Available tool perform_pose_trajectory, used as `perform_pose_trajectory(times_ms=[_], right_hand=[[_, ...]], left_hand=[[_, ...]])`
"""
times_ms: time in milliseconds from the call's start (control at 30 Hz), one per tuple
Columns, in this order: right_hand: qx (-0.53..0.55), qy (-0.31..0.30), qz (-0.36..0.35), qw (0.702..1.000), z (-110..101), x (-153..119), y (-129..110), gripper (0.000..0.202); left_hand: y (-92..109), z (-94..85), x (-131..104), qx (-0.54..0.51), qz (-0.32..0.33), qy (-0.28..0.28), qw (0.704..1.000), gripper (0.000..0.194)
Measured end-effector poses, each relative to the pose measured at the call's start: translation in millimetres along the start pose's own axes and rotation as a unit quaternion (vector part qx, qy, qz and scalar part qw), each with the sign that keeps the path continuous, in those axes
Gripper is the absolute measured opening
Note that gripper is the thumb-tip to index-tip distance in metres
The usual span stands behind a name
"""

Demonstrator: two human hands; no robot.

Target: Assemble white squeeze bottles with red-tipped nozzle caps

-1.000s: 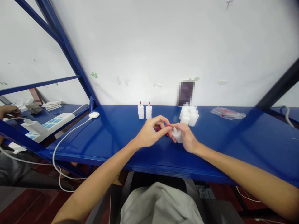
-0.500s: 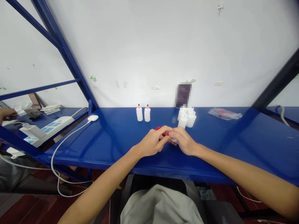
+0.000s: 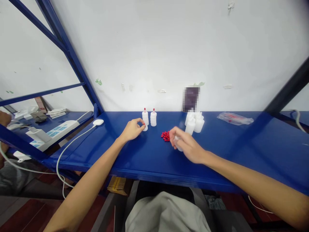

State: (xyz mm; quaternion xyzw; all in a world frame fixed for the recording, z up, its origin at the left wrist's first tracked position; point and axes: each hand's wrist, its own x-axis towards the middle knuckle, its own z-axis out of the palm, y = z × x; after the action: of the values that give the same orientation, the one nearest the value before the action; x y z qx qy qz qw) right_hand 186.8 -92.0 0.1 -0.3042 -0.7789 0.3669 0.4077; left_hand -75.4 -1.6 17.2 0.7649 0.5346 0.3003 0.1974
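Note:
My left hand (image 3: 134, 129) pinches a small white piece with a red tip (image 3: 145, 128) just in front of two white bottles. Fingers hide part of it, so I cannot tell its exact kind. Those two upright bottles, the left white bottle (image 3: 145, 118) and the right white bottle (image 3: 153, 118), have red tips. Farther right, my right hand (image 3: 189, 146) is curled around a white plastic bottle (image 3: 178, 144), blurred and partly covered by the fingers. Beside its fingertips lies a pile of small red caps (image 3: 165, 136). Several white bottles (image 3: 198, 124) without red tips cluster behind that hand.
A crumpled clear plastic bag (image 3: 235, 118) lies at the back right of the blue table (image 3: 241, 154). A white cable with a white plug piece (image 3: 98, 122) runs along the left. Beyond the frame post are a power strip (image 3: 58, 130) and another person's hand (image 3: 4, 118).
My hands, together around a white bottle before, have parted. The left moved left and away from me toward the two bottles. The right stayed near its place, and the red pile is uncovered.

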Motion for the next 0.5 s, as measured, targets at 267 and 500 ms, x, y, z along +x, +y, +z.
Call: perform_pose_trajectory(times_ms=[267, 500], right_hand=[[-0.114, -0.101, -0.041, 0.987, 14, -6, -4, 0.007], [-0.093, -0.029, -0.012, 0.995, 11, -7, 3, 0.013]], left_hand=[[1, 8.3, -11, 0.021, 0.03, 0.06, 0.997, 0.029], [35, 33.7, -17, 0.036, 0.214, -0.123, 0.968, 0.027]])
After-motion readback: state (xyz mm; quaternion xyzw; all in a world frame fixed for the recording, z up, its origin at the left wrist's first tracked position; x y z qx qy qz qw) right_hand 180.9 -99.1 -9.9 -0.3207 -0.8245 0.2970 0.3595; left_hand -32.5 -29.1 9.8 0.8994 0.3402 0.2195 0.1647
